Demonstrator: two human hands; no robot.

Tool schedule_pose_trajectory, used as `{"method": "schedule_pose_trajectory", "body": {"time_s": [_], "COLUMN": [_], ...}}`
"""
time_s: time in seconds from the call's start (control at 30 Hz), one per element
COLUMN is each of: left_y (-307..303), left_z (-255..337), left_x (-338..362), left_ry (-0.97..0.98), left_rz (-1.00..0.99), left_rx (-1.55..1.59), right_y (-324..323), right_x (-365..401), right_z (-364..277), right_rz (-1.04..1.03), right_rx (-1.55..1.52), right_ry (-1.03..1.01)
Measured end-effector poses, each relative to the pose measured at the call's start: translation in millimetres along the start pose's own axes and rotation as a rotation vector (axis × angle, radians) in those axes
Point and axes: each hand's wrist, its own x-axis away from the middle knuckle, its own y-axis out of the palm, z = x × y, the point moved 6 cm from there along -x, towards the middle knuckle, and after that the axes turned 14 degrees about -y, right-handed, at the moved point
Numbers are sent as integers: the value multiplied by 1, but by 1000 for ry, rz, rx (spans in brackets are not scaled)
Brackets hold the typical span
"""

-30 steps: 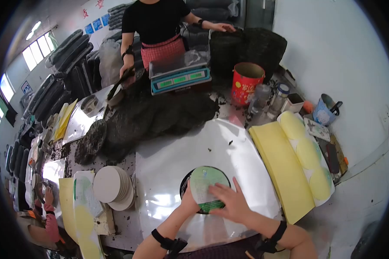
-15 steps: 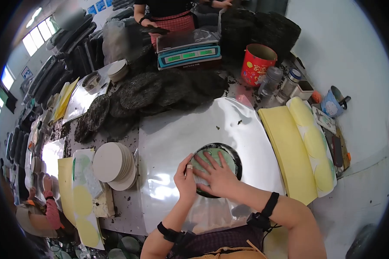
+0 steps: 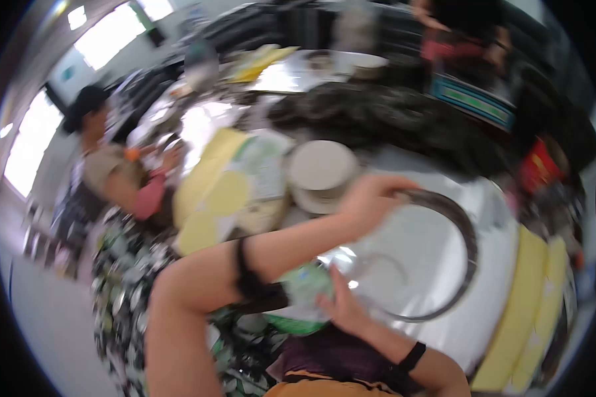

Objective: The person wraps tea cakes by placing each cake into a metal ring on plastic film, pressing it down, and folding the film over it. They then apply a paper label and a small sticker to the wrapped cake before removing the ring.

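Observation:
My left hand (image 3: pixel 374 205) grips a large dark ring (image 3: pixel 471 248) by its near-left edge and holds it tilted over a shiny metal sheet (image 3: pixel 437 248). The metal sheet shows through the ring's open middle. Lower down, near my body, my right hand (image 3: pixel 344 308) is on a round flat packet (image 3: pixel 304 288) with a pale green face and a brighter green edge. Its thumb points up along the packet's right side. Part of the packet is behind my left forearm, and motion blurs both hands.
White round discs (image 3: pixel 323 165) are stacked beyond my left forearm, beside yellow sheets (image 3: pixel 212 172). A heap of green-and-black packets (image 3: pixel 122 278) lies below left. Dark round cakes (image 3: pixel 391 119) line the back, near a scale (image 3: pixel 473 99). One co-worker (image 3: pixel 116 172) sits left; another stands behind the scale.
The view has swung left. The ring that lay around the green disc on the metal sheet is now lifted in my left hand. My right hand has the green packet close to my body.

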Motion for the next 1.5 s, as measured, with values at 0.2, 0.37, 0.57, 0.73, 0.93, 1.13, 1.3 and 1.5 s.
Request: {"method": "schedule_pose_trajectory", "body": {"time_s": [0.2, 0.37, 0.57, 0.73, 0.93, 1.13, 1.3, 1.5], "left_y": [116, 55, 57, 83, 82, 79, 46, 30], "left_z": [-150, -150, -192, -193, -172, -159, -69, 23], "left_x": [-64, -22, 58, 26, 12, -5, -64, 11], "left_ry": [15, 56, 631, 601, 541, 258, 267, 657], "left_rz": [257, -82, -269, -453, -810, -849, -200, -290], "left_rx": [173, -36, -438, -622, -612, -571, -337, -339], "right_y": [13, -116, -153, -159, -217, -245, -133, -187], "right_x": [0, 70, 55, 13, 46, 100, 83, 71], "right_z": [-95, -51, -5, 4, 3, -54, -95, -32], "right_rz": [-762, -378, -440, -295, -151, 266, -335, -29], "right_rx": [-9, 679, 887, 928, 1044, 831, 605, 953], "right_ry": [-274, -462, -279, -141, 135, 201, -70, 56]}}
